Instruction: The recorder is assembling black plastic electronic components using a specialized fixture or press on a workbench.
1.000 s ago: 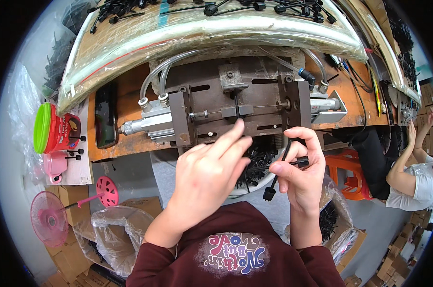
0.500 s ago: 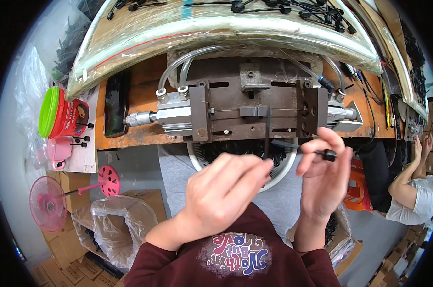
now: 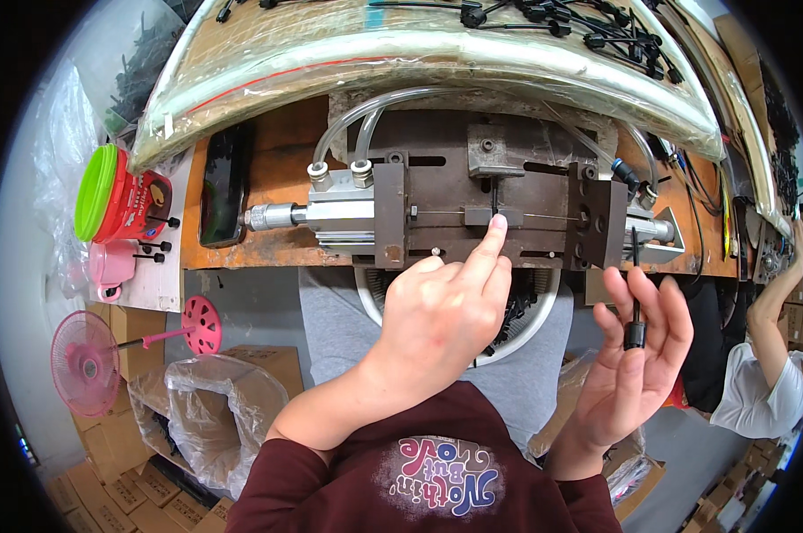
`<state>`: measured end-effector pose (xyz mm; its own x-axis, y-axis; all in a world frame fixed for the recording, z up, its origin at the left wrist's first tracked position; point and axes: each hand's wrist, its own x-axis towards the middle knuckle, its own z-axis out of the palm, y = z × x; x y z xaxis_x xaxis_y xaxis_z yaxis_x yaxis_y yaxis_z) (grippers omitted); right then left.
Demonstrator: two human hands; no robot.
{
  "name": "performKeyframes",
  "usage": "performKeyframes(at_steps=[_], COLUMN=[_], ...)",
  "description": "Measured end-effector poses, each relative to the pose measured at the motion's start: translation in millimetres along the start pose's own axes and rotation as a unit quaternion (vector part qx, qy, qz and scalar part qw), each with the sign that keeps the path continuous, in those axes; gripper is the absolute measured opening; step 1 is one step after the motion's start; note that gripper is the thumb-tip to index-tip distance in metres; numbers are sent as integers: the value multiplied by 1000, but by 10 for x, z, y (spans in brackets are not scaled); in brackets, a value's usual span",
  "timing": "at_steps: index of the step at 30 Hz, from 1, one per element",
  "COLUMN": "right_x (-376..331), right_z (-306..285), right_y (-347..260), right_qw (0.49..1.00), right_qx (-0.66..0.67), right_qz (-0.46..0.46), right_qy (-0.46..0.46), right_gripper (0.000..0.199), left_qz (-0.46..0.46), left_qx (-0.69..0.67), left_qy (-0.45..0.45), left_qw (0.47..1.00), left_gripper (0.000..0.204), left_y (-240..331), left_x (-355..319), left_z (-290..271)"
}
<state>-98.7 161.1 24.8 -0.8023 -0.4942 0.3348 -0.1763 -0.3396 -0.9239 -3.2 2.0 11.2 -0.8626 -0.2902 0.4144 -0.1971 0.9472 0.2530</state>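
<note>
My left hand [image 3: 446,306] reaches over the middle of a dark metal fixture [image 3: 437,235]. Its index finger is stretched out and the other fingers curl under. The fingertip rests on a small grey block [image 3: 478,217], at the lower end of a thin black strip [image 3: 495,194] that runs up to a metal stop [image 3: 494,158]. Off to the right, my right hand [image 3: 636,364] pinches a thin black rod with a cylindrical cap [image 3: 635,334] between thumb and fingers, the rod pointing up.
Metal cylinders [image 3: 344,213] with clear air hoses [image 3: 346,120] flank the fixture. A plastic-covered shelf [image 3: 437,58] holds several black capped rods [image 3: 543,18]. A red tub [image 3: 144,200] and pink cup [image 3: 111,266] stand left. A white-rimmed bin [image 3: 543,311] sits below; a co-worker's arm [image 3: 770,311] shows right.
My left hand has moved up to the fixture, its index finger now extended onto the block. My right hand has shifted right and down, turning the black rod upright. The black strip now lies at the stop.
</note>
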Motion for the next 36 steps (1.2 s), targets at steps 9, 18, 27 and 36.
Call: performKeyframes(at_steps=[9, 18, 27, 36], right_x=[58, 289, 323, 311], right_z=[-33, 167, 336, 338], right_y=[6, 219, 360, 334], right_qw=[953, 862, 784, 741], right_qx=[-253, -415, -505, -549], right_qz=[-111, -187, -240, -243], right_qy=[-126, -222, -269, -301], right_gripper=[34, 29, 25, 26], left_qz=[-2, 19, -14, 102], left_qx=[-30, -207, -387, -838], left_qy=[19, -121, -154, 79], left_qw=[999, 971, 909, 530], left_gripper=[23, 23, 23, 9], left_y=[-39, -117, -126, 460], left_x=[-26, -236, -434, 91], left_z=[23, -262, -202, -428])
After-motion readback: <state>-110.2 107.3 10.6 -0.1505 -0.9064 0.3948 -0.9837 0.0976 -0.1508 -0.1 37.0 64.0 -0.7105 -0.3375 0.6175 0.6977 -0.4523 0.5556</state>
